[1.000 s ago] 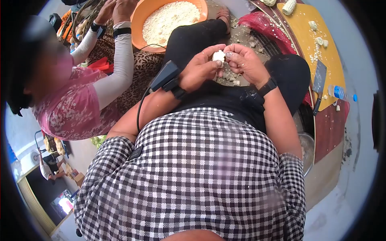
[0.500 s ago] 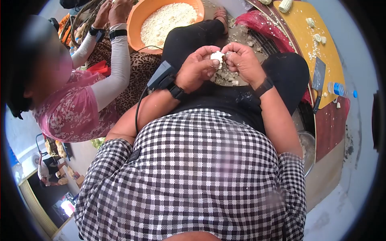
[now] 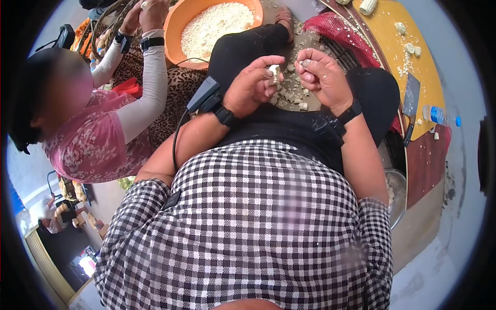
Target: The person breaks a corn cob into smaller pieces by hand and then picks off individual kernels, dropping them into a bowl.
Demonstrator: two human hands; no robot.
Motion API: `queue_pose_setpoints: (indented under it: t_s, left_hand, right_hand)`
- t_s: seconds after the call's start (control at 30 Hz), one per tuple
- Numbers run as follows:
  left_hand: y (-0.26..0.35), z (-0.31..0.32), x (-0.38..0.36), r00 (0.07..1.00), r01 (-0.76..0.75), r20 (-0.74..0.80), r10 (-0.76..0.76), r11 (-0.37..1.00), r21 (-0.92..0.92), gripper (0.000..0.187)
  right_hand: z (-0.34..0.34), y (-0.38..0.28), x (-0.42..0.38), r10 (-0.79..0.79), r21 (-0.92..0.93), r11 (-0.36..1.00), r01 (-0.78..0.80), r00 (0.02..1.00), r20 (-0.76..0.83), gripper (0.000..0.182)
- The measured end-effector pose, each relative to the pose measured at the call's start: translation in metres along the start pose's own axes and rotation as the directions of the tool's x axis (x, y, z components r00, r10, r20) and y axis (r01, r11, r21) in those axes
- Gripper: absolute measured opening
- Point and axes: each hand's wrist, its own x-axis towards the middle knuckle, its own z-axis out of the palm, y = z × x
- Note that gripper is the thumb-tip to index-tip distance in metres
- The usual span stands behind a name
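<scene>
My left hand (image 3: 254, 85) holds a small white corn cob piece (image 3: 274, 74) between thumb and fingers, above my lap. To its right, my right hand (image 3: 324, 78) is raised apart from the cob, its thumb and fingers pinched together. Whether anything lies in that pinch is too small to tell. Below and between the hands, pale cob pieces (image 3: 303, 106) lie scattered on the floor.
An orange basin (image 3: 173, 32) of white kernels (image 3: 219, 27) stands ahead. At the left sits a co-worker (image 3: 93, 134) with raised hands. On the right, a yellow board (image 3: 431, 77) bears cob pieces, a cleaver (image 3: 411, 95) and a bottle (image 3: 435, 114).
My right hand has moved away from the cob piece to the right. The cob piece has turned in my left hand. The distant person at lower left has shifted.
</scene>
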Motion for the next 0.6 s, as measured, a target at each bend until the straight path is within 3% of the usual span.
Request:
queue_pose_setpoints:
  t_s: [0.17, 0.37, 0.6]
  left_hand:
    - [-0.007, 0.013, 0.003, 0.997, -0.016, -0.077, 0.027, 0.989, 0.144, 0.033]
    - [0.002, 0.002, -0.001, 0.999, -0.005, 0.055, 0.002, 0.998, 0.058, 0.04]
    - [-0.002, 0.001, -0.002, 0.997, -0.07, -0.025, 0.07, 0.997, 0.026, 0.037]
  right_hand:
    - [0.005, 0.0, -0.001, 0.016, -0.077, 0.997, -0.017, 1.0, -0.006, 0.009]
    - [0.004, 0.0, -0.001, 0.024, -0.049, 0.999, -0.025, 0.999, -0.028, 0.007]
    - [0.005, 0.007, -0.001, 0.104, -0.205, 0.973, -0.105, 0.994, -0.017, 0.007]
